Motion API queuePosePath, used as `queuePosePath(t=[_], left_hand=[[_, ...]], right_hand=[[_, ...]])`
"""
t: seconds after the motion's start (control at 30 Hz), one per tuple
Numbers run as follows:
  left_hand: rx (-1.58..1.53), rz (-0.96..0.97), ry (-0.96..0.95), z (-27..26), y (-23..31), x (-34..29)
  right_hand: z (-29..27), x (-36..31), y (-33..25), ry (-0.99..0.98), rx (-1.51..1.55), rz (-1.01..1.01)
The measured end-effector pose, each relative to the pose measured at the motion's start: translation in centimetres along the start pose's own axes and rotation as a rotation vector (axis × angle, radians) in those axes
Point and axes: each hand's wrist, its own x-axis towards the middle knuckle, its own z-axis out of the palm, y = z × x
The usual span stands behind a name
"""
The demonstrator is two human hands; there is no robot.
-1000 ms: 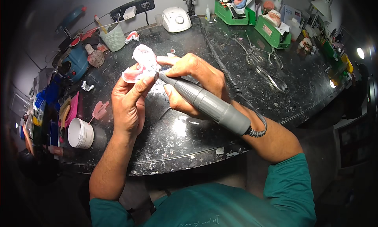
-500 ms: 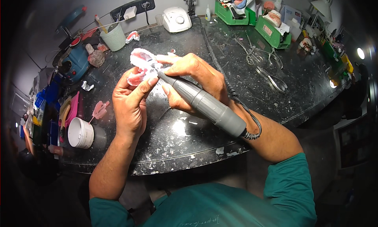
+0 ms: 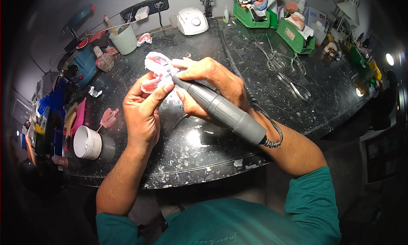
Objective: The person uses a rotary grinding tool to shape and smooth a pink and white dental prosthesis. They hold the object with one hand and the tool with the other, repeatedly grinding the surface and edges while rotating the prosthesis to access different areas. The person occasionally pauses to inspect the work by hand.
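In the head view, a pink-and-white, arch-shaped dental piece point(image 3: 157, 64) is in my left hand point(image 3: 143, 107), above the black, pale-speckled desk point(image 3: 193, 168). It juts up past my fingertips, its curve bulging away from me and its near end by my thumb. That left grip is pinched closed on the piece, thumb on the side nearest me and fingers mostly hidden behind.

My right hand point(image 3: 216, 81) is just beside the piece. Its grip is wrapped around the narrow front of a grey, tapered cylindrical handpiece point(image 3: 223, 113), whose tip meets the piece's right side; whether the tip actually touches I cannot tell.

My left forearm rises steeply from the lower left, the wrist nearly straight. My right forearm slants in from the lower right, the hand angled left with the index finger bent over the tool. The handpiece slopes down toward my right forearm, where a dark, coiled cable point(image 3: 274, 139) loops from its back end.
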Motion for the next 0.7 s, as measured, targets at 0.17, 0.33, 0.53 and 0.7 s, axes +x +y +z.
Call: queuePosePath(t=[0.17,0.33,0.53,0.7], left_hand=[[-0.026,0.009,-0.013,0.00,-0.09,0.01],[-0.009,0.006,0.001,0.03,-0.09,0.04],[-0.010,0.006,-0.001,-0.05,-0.18,0.07],[-0.010,0.007,0.017,-0.20,-0.35,0.07]], right_hand=[[-0.10,0.03,0.15,-0.012,0.017,0.000],[-0.10,-0.01,0.16,-0.012,0.007,0.015],[-0.19,0.05,0.23,-0.019,-0.009,0.009],[-0.18,0.00,0.10,-0.023,-0.030,0.035]])
